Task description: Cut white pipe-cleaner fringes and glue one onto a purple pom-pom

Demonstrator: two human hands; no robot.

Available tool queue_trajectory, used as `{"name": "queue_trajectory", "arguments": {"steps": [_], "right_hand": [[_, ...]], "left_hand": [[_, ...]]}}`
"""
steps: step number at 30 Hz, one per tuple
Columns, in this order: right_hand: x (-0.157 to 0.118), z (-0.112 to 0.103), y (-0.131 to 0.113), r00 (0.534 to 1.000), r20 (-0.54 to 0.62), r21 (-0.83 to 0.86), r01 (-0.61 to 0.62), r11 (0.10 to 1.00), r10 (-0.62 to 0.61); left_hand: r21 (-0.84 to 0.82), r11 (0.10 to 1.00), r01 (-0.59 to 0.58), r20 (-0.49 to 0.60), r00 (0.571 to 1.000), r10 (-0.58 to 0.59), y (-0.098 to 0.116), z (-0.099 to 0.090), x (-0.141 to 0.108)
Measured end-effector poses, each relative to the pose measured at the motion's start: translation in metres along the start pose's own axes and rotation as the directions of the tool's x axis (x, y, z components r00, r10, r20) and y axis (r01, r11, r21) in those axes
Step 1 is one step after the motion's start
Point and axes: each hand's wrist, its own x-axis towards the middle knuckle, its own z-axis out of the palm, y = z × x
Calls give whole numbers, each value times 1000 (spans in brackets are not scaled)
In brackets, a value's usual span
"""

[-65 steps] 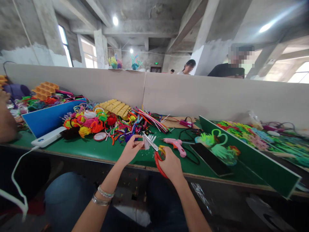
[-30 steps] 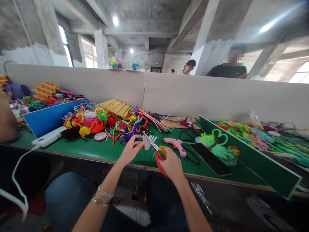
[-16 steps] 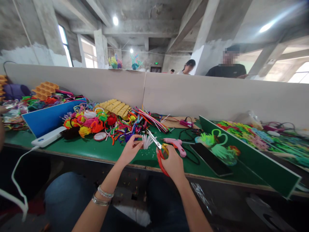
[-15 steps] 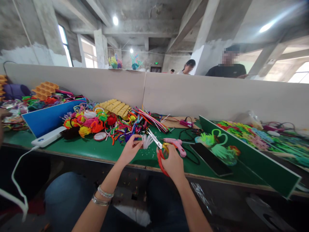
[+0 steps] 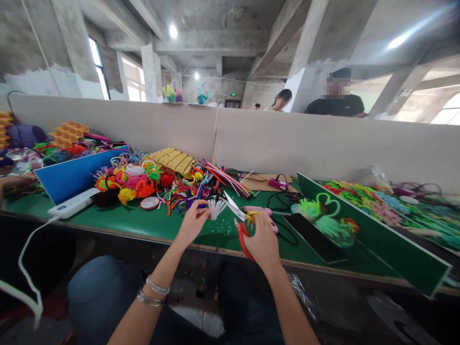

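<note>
Green counter [image 5: 158,231], worked from its near side; its front edge runs beneath both of my forearms.

Item: left hand [image 5: 194,223], fingertips pinching one end of a white fringed piece [image 5: 216,210], whose strands fan toward the right hand.
Item: right hand [image 5: 262,235], grasping scissors [image 5: 237,209], blades angled up and left, tips near the fringe. Contact between them I cannot tell.

Hazards, as I judge them: a blade closing too near the pinch could nick my left fingertips; a loose pinch could let the piece twist and the strands cut unevenly. White scraps [image 5: 226,231] below the fringe could cling to it. Swinging the right hand outward could knock the pink glue gun [image 5: 273,226], which lies partly behind it, or snag its dark cord [image 5: 286,235]; whether it is hot I cannot tell.

Clearance: open green surface to the left of and below the left hand. Right of the right hand, a black phone [image 5: 318,239], then a green panel [image 5: 377,232], limit travel. Beyond the left hand, a heap of coloured stems [image 5: 179,191] crowds the reach; farther back, a pale divider [image 5: 287,143] closes off the counter.
</note>
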Motion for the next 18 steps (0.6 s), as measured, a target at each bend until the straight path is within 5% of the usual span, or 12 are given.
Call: {"name": "queue_trajectory", "arguments": {"steps": [7,18], "right_hand": [[-4,0,-13,981,193,85,-33,996,16],[-4,1,-15,973,219,62,-91,994,76]], "left_hand": [[-13,1000,-7,61,998,8,4,2,-3],[-68,998,8,104,995,0,11,7,-7]]}}
